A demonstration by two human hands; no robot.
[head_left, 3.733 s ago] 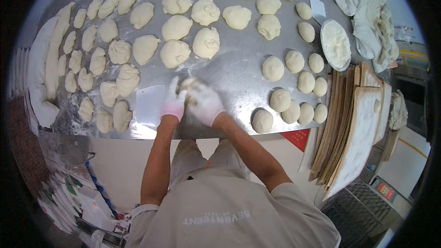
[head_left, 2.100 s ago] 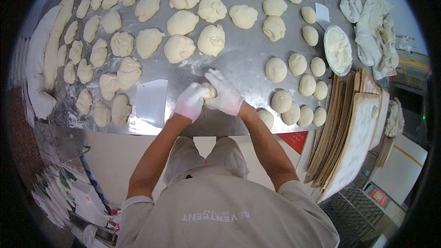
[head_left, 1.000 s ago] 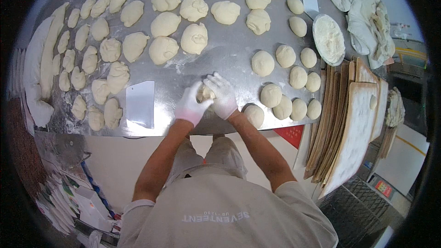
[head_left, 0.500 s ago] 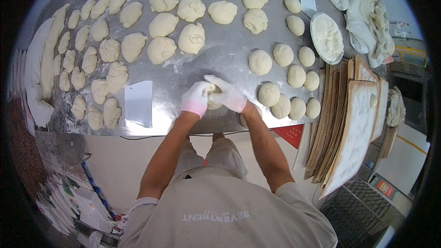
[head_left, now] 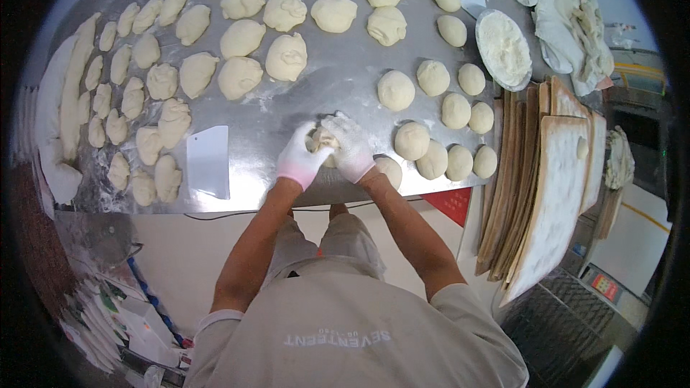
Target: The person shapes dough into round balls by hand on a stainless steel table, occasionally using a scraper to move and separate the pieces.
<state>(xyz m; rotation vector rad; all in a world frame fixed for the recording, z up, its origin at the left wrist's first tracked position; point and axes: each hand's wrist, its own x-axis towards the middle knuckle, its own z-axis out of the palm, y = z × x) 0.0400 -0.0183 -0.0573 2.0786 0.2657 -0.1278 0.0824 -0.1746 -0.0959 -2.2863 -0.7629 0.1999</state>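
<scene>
At the far left of your steel table (head_left: 338,93) rough-cut dough pieces (head_left: 162,82) crowd together; a white plastic scraper (head_left: 208,162) lies just beside your left hand (head_left: 300,158). Both gloved hands, left and right hand (head_left: 352,147), cup a dough lump (head_left: 323,142) near the table's front edge. Rounded dough balls (head_left: 431,118) sit right. Rolling so close to that edge risks the lump slipping off, or bumping the finished ball (head_left: 389,169) by your right wrist.

Pale dough lump (head_left: 323,142) sits on steel table (head_left: 338,93), half hidden.
</scene>
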